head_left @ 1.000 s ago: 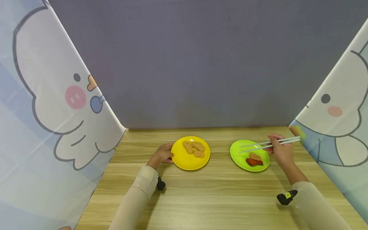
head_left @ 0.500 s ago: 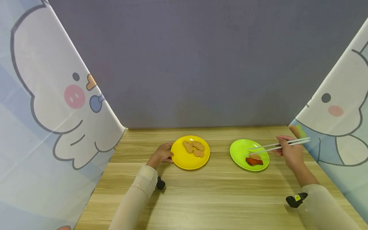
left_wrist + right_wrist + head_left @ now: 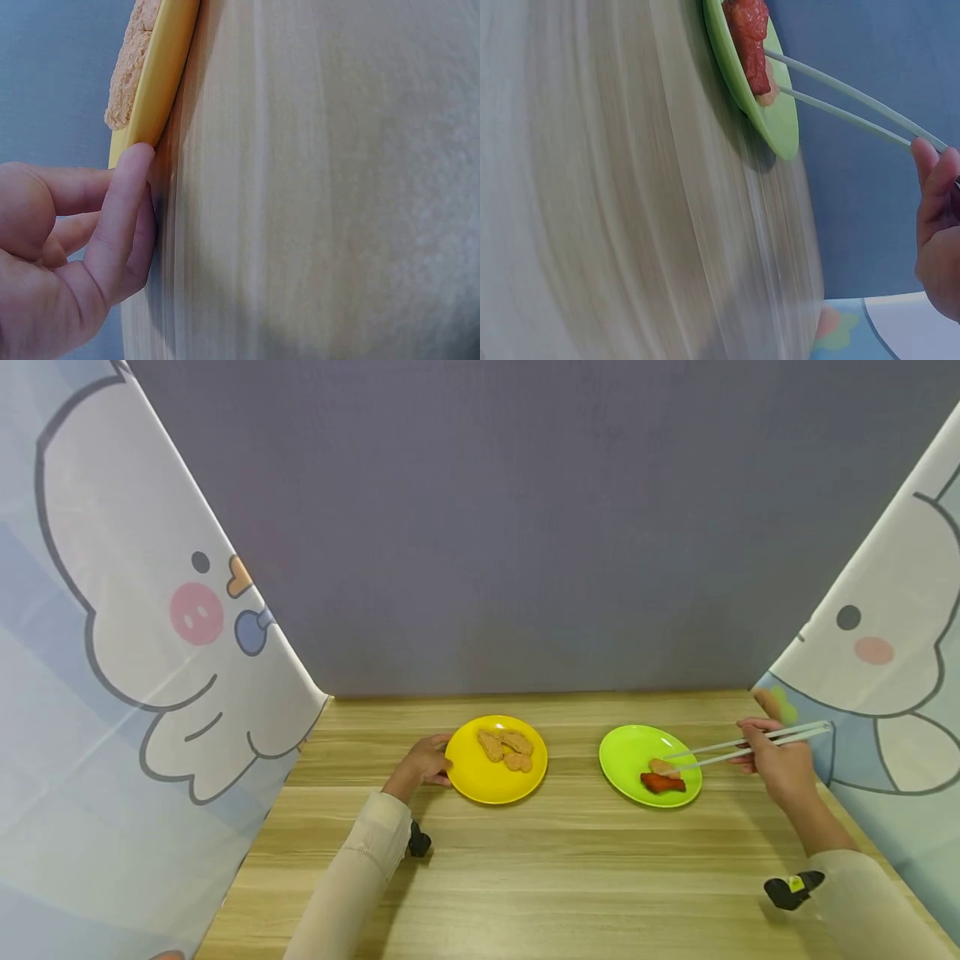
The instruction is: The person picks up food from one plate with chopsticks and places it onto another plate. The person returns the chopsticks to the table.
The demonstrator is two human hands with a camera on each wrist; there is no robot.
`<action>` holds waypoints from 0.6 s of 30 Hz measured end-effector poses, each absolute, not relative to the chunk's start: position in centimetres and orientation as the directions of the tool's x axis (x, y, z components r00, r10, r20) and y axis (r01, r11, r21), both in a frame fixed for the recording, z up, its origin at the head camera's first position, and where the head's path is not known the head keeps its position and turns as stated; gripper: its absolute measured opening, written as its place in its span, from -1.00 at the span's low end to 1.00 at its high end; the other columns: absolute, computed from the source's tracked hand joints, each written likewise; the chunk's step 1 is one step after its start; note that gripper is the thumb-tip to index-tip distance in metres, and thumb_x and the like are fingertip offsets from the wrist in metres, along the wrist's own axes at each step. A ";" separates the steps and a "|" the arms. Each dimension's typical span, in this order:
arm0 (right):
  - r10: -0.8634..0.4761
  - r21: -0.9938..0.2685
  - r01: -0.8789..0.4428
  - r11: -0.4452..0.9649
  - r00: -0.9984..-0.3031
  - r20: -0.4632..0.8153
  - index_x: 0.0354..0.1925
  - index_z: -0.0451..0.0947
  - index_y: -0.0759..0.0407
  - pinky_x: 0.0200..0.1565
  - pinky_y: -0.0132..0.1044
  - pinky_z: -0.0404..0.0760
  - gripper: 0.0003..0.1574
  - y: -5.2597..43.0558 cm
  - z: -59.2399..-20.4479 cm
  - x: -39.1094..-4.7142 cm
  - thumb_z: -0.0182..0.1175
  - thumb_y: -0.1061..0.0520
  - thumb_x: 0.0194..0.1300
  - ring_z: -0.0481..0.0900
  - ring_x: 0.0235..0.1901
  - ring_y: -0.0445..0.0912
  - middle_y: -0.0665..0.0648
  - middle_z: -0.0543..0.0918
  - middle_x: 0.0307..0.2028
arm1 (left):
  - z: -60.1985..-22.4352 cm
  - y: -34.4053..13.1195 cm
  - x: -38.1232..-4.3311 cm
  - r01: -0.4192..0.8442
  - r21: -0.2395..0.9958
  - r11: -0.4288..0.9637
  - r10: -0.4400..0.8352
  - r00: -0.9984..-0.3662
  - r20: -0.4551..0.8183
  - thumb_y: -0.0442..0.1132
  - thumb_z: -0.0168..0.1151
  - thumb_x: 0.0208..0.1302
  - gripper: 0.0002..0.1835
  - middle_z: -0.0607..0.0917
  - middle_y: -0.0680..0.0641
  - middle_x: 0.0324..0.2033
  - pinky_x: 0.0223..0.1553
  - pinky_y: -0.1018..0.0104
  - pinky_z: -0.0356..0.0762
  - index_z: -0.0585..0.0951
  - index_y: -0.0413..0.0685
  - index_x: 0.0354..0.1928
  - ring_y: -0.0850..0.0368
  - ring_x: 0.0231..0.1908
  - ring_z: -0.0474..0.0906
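Head view: high, facing forward and down over tabletop (image 3: pixel 555 877). Wrist views: close, low, tipped sideways; left shares with head yellow plate (image 3: pixel 166 71), upper left; right, green plate (image 3: pixel 784 127), upper centre.

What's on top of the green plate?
The green plate holds a reddish drumstick with a tan nugget just beyond it. The chopsticks' tips are at the nugget. The plate's surface directly under the food is covered and can't be seen.

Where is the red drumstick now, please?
In the head view, the red drumstick lies on the green plate, at the right, just below the tan piece and the chopsticks.
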State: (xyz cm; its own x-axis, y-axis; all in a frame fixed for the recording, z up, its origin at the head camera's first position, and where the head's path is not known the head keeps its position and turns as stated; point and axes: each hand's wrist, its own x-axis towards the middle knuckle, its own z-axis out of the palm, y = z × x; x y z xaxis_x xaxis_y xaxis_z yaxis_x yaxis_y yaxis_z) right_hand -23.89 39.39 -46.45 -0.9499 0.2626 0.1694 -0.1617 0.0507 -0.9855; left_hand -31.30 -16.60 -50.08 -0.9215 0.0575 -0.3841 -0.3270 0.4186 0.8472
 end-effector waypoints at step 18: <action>0.245 -0.972 -0.156 0.178 -0.949 0.198 -0.31 0.68 -0.24 -0.69 -0.41 0.66 -0.61 39.7 -47.1 -24.7 0.06 0.20 0.53 0.72 -0.67 -0.21 -0.14 0.69 -0.59 | -50.0 -16.5 -31.3 -0.328 0.849 0.413 0.055 -0.922 -0.383 -0.52 0.22 0.31 -0.27 0.69 -0.30 -0.02 -0.43 0.29 0.80 0.37 0.07 0.50 0.08 -0.42 0.69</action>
